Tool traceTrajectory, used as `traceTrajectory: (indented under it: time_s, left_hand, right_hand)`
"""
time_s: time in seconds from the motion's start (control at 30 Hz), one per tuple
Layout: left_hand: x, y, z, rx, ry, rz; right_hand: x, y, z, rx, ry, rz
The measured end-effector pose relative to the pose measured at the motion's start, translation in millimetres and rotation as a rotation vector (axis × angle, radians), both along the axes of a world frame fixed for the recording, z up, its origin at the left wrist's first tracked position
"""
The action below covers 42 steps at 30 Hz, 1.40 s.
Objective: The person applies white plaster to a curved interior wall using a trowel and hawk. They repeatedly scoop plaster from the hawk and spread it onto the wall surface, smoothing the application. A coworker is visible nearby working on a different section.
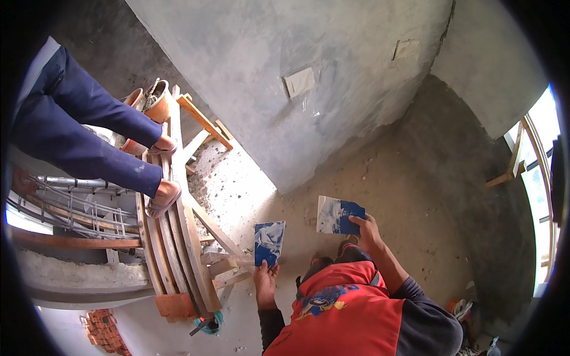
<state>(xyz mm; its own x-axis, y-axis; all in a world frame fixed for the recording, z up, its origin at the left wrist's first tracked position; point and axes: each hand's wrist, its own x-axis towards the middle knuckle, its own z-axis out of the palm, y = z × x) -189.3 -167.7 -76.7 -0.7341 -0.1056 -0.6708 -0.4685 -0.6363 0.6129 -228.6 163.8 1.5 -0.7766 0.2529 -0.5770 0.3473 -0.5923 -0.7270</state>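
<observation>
Standing well left of the left hand point(266, 286), a co-worker in navy trousers point(98, 148) is up on wooden planks point(189, 255), an orange bucket point(159, 109) just beyond the feet, probably parked there for easy reach. Now to that left hand: fingers closed on the bottom edge of a first blue plate point(270, 240), smeared white, rising straight out beyond the fingertips. Farther out, between both hands, there's the grey wall point(249, 65) with its pale square patch point(300, 83). And here's the right hand point(369, 234), gripping the right edge of a second blue plate point(338, 215), thumb on the blue, the white-smeared end stretching leftward! Edge grips both, likely keeping fingers off the smears and the far ends free.
</observation>
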Motion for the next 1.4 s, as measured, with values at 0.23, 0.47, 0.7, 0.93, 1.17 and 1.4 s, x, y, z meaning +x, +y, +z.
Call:
traceTrajectory:
  time_s: [0.23, 0.47, 0.7, 0.93, 1.17, 1.4]
  left_hand:
    - [4.1, 1.3, 10.9, -0.062, 0.021, -0.014]
    - [2.4, -1.7, 11.5, -0.081, -0.013, -0.006]
    - [5.0, 3.0, 9.1, -0.051, -0.014, -0.040]
    - [2.1, 7.7, 3.3, -0.029, -0.010, -0.085]
    - [-14.2, 9.4, -9.7, -0.015, -0.067, -0.090]
    - [-35.7, 35.5, 3.7, -0.178, -0.101, -0.227]
  right_hand:
    - [-1.3, 6.2, -13.3, 0.052, -0.012, 0.004]
    - [-2.3, 10.1, -5.9, 0.009, 0.010, -0.035]
    - [2.2, 17.0, -6.7, 0.034, -0.010, -0.059]
    - [5.5, 19.4, -0.8, 0.015, -0.027, -0.064]
    - [4.9, 26.7, -15.2, -0.019, -0.030, -0.137]
    - [42.1, 58.6, 3.3, -0.104, 0.006, -0.264]
